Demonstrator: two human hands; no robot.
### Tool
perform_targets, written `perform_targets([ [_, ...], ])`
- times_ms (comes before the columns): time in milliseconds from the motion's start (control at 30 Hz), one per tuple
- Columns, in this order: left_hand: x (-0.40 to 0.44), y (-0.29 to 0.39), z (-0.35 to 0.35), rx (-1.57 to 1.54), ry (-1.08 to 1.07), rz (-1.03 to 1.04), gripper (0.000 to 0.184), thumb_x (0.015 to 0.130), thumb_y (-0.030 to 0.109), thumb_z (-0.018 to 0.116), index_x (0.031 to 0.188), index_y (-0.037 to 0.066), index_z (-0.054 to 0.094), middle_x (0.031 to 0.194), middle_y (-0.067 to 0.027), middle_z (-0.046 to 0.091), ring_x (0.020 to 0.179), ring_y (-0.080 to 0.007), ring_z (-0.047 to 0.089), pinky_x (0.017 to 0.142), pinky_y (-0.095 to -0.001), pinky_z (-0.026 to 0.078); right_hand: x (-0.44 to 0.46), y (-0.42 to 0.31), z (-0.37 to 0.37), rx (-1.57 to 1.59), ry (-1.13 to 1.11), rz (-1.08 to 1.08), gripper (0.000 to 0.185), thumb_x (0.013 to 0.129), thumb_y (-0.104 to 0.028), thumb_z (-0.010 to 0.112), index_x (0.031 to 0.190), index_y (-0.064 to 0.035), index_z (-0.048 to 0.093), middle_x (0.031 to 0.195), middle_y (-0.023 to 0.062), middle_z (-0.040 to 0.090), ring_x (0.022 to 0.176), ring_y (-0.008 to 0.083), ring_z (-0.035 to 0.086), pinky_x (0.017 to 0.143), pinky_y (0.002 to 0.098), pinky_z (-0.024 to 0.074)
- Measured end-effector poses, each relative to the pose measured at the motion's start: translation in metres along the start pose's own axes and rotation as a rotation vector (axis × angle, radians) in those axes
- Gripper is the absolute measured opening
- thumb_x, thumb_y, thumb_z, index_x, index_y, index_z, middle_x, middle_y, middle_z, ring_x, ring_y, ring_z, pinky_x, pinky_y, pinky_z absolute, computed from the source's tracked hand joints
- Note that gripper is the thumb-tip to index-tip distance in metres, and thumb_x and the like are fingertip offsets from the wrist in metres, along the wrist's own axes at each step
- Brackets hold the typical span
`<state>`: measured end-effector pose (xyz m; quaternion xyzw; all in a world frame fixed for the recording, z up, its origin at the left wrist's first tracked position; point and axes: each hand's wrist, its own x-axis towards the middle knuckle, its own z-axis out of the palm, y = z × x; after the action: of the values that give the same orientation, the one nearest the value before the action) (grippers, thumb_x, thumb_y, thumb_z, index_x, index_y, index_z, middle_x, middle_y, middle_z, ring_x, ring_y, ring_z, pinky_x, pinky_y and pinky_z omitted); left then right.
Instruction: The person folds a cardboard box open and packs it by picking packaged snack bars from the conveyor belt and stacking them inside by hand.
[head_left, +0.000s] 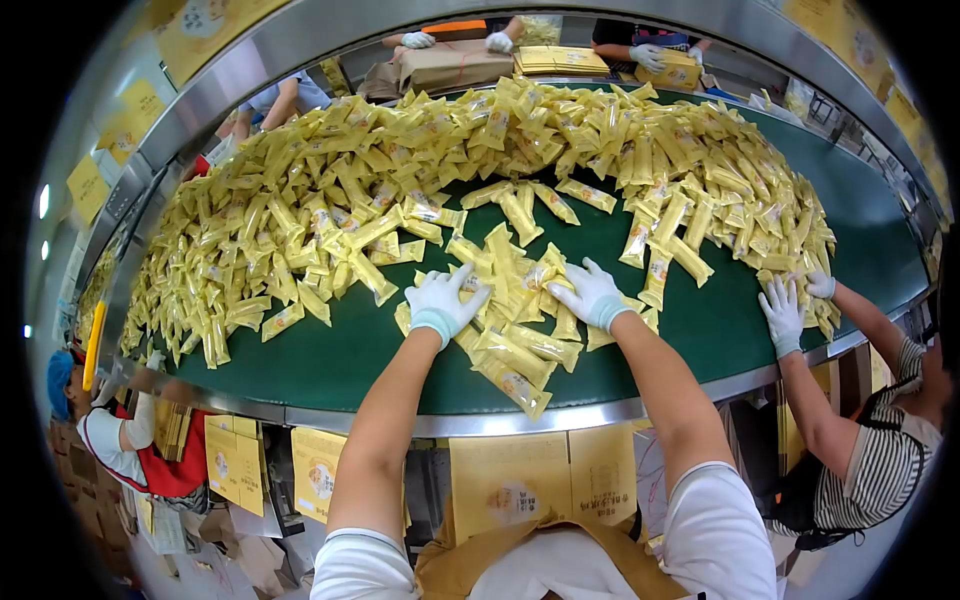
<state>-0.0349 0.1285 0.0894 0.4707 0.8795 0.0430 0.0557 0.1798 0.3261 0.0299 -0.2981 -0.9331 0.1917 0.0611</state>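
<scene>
My left hand (445, 303), in a white glove, lies with fingers apart against the left side of a small heap of yellow snack packets (512, 285). On the heap's right side is my right hand (592, 294), also gloved, its fingers spread and touching packets. Neither hand is closed around a packet. Several packets (510, 372) lie loose between my forearms, towards the near edge of the green conveyor belt (330, 372). Some packets under my fingers are partly hidden.
A large pile of packets (390, 160) curves across the belt's far side. Yellow printed cartons (510, 485) stand below the metal edge. A co-worker's gloved hands (783, 315) touch packets at right. Other people work at left and across the belt.
</scene>
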Motion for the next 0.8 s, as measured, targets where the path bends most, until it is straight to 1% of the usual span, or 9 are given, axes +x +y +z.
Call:
perform_targets([
  [167, -0.049, -0.017, 0.009, -0.136, 0.305, 0.141, 0.068, 0.091, 0.056, 0.058, 0.150, 0.023, 0.046, 0.144, -0.0172, 0.051, 0.132, -0.0355, 0.049, 0.100, -0.0557, 0.042, -0.055, -0.014, -0.034, -0.136, 0.156, 0.017, 0.075, 0.095, -0.062, 0.049, 0.150, -0.0115, 0.044, 0.156, 0.0157, 0.041, 0.145, 0.0457, 0.031, 0.118, 0.0519, 0.0266],
  [233, -0.095, -0.023, 0.001, -0.255, 0.411, 0.213, 0.059, 0.091, 0.046, 0.064, 0.143, 0.018, 0.054, 0.136, -0.0179, 0.058, 0.125, -0.0358, 0.054, 0.096, -0.0513, 0.047, -0.102, -0.025, -0.057, 0.131, 0.399, -0.250, 0.045, 0.095, -0.036, 0.063, 0.125, -0.0030, 0.061, 0.125, 0.0182, 0.063, 0.119, 0.0404, 0.055, 0.106, 0.0456, 0.0421],
  [300, -0.154, -0.032, 0.006, -0.640, 0.265, 0.240, 0.038, 0.090, 0.029, 0.071, 0.122, 0.010, 0.067, 0.116, -0.0165, 0.067, 0.106, -0.0343, 0.065, 0.089, -0.0436, 0.051, -0.169, -0.042, -0.062, 0.365, 0.398, -0.118, 0.020, 0.094, -0.023, 0.066, 0.093, -0.0034, 0.070, 0.087, 0.0180, 0.066, 0.083, 0.0363, 0.065, 0.074, 0.0428, 0.0516],
  [333, -0.183, -0.032, 0.020, -0.700, 0.366, 0.250, 0.018, 0.089, 0.022, 0.072, 0.098, 0.006, 0.072, 0.092, -0.0134, 0.071, 0.084, -0.0324, 0.068, 0.078, -0.0388, 0.054, -0.197, -0.034, -0.048, 0.402, 0.383, -0.092, 0.024, 0.093, -0.022, 0.067, 0.077, -0.0044, 0.068, 0.074, 0.0173, 0.063, 0.070, 0.0362, 0.063, 0.065, 0.0436, 0.0500],
  [400, -0.240, -0.035, 0.052, -0.685, 0.332, -0.007, 0.017, 0.089, 0.021, 0.072, 0.085, 0.005, 0.072, 0.077, -0.0142, 0.068, 0.070, -0.0325, 0.066, 0.068, -0.0414, 0.053, -0.255, -0.025, -0.019, 0.185, 0.436, 0.024, 0.034, 0.091, -0.023, 0.068, 0.065, -0.0035, 0.061, 0.067, 0.0172, 0.059, 0.061, 0.0366, 0.060, 0.062, 0.0448, 0.0485],
  [500, -0.280, -0.038, 0.119, -0.745, 0.303, -0.377, 0.035, 0.090, 0.030, 0.071, 0.110, 0.001, 0.069, 0.105, -0.0205, 0.070, 0.099, -0.0336, 0.067, 0.085, -0.0441, 0.052, -0.300, -0.014, 0.027, 0.341, 0.291, 0.505, 0.033, 0.095, -0.034, 0.063, 0.095, -0.0017, 0.071, 0.098, 0.0215, 0.070, 0.091, 0.0372, 0.067, 0.082, 0.0481, 0.0516],
  [600, -0.282, -0.025, 0.148, -0.701, -0.072, -0.533, 0.095, 0.090, 0.057, 0.063, 0.152, -0.007, 0.032, 0.149, -0.0321, 0.044, 0.141, -0.0443, 0.041, 0.116, -0.0443, 0.036, -0.302, -0.002, 0.074, 0.435, 0.012, 0.647, 0.090, 0.094, -0.057, 0.057, 0.146, 0.0127, 0.035, 0.153, 0.0346, 0.037, 0.145, 0.0429, 0.035, 0.121, 0.0418, 0.0269],
  [733, -0.271, -0.008, 0.158, -0.874, -0.112, -0.552, 0.097, 0.092, 0.060, 0.060, 0.153, -0.008, 0.029, 0.147, -0.0340, 0.046, 0.140, -0.0450, 0.043, 0.116, -0.0409, 0.034, -0.289, -0.027, 0.070, 0.696, 0.050, 0.762, 0.082, 0.091, -0.063, 0.060, 0.132, 0.0066, 0.049, 0.144, 0.0312, 0.049, 0.137, 0.0403, 0.046, 0.112, 0.0416, 0.0358],
  [800, -0.274, -0.010, 0.152, -0.917, -0.136, -0.554, 0.101, 0.092, 0.059, 0.061, 0.153, -0.012, 0.025, 0.150, -0.0349, 0.042, 0.142, -0.0429, 0.042, 0.117, -0.0398, 0.033, -0.297, -0.007, 0.079, 0.807, 0.017, 0.718, 0.094, 0.090, -0.064, 0.059, 0.148, 0.0060, 0.037, 0.152, 0.0312, 0.040, 0.144, 0.0400, 0.039, 0.116, 0.0388, 0.0318],
])
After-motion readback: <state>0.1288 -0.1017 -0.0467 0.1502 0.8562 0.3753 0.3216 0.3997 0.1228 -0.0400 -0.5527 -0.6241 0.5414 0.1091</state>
